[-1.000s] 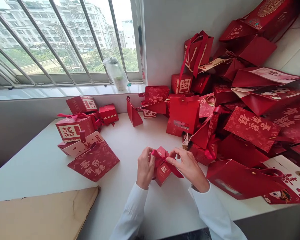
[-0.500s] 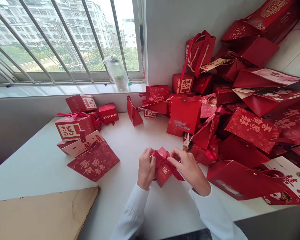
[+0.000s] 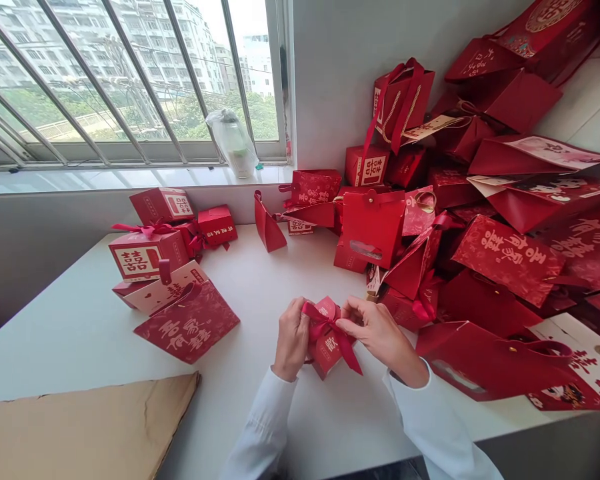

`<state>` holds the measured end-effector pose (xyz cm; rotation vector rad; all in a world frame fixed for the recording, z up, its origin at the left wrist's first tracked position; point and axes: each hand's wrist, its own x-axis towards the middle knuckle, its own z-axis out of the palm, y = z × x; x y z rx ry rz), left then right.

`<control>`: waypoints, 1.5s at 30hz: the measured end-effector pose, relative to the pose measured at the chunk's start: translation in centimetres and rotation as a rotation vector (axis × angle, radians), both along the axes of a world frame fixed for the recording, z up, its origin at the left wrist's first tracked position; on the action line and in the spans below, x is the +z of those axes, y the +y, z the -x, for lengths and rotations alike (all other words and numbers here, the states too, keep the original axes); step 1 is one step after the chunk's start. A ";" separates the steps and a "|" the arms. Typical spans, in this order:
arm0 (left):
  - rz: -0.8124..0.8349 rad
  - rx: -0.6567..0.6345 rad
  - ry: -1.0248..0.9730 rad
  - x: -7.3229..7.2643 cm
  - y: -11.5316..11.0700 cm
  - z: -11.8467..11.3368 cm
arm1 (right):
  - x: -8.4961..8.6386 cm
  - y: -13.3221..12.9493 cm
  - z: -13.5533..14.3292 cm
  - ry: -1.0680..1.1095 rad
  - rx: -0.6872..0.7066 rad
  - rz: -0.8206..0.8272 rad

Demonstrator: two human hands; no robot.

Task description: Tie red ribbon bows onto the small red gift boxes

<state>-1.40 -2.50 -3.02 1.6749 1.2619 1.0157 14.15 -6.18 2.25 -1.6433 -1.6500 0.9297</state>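
Note:
A small red box (image 3: 329,345) with pale lettering sits on the white table between my hands. Across its top is a dark red ribbon (image 3: 324,323) in a bow, one tail hanging over the front right side. My left hand (image 3: 292,338) is closed, its fingers pinching the ribbon's left loop beside the box. On the other side, my right hand (image 3: 379,333) pinches the ribbon's right part between thumb and forefinger, its other fingers curled.
Red gift boxes and bags pile up on the right (image 3: 500,253). More red boxes (image 3: 147,257) stand at the left, behind a cardboard piece (image 3: 90,427). A plastic-wrapped cup (image 3: 237,150) is on the windowsill (image 3: 145,179) at the back.
My right hand has shifted slightly, and the ribbon's right tail now hangs lower and closer to the box. My left hand stays almost in place at the loop.

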 end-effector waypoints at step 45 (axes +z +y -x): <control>-0.199 -0.128 0.176 2.0 -0.5 1.4 | -1.0 2.3 -1.3 0.417 0.194 0.170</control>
